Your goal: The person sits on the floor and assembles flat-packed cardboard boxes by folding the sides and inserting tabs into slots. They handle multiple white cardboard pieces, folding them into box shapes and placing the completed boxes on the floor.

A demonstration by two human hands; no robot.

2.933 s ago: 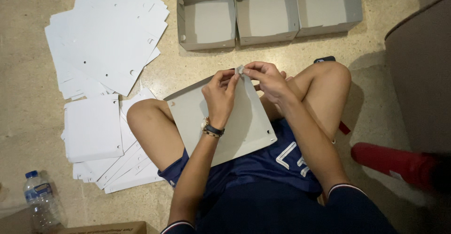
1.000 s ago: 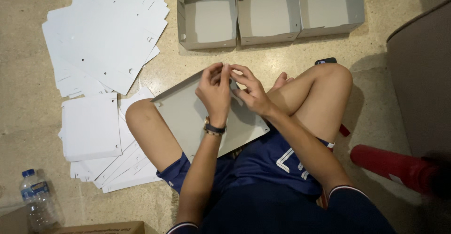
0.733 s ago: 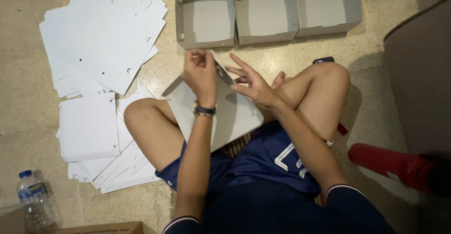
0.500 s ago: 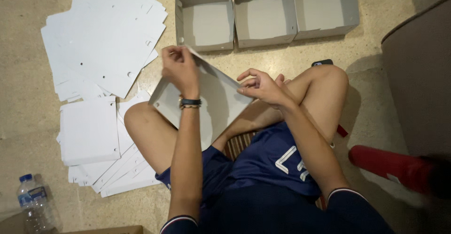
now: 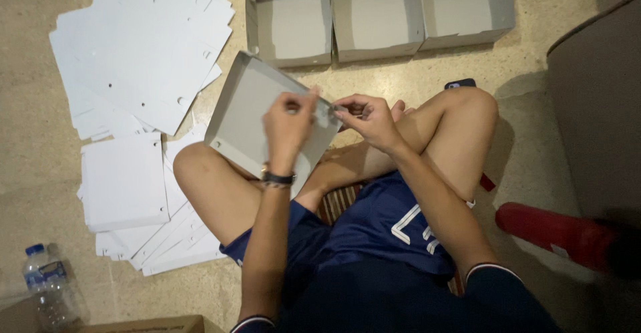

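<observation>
Head view: left hand [image 5: 288, 127] and right hand [image 5: 366, 118] pinch the half-folded box [image 5: 250, 116] corner shut; best keep edges lined up.

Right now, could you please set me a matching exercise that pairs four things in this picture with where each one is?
Things:
1. half-folded grey box
2. three finished grey boxes
3. water bottle
4. red object

Places:
a. on the floor at the lower left corner
b. in a row at the top of the view
c. on the floor at the right, beside the knee
d. over the lap, pinched at one corner by the left hand and right hand

Pairs: 1-d, 2-b, 3-a, 4-c
</observation>
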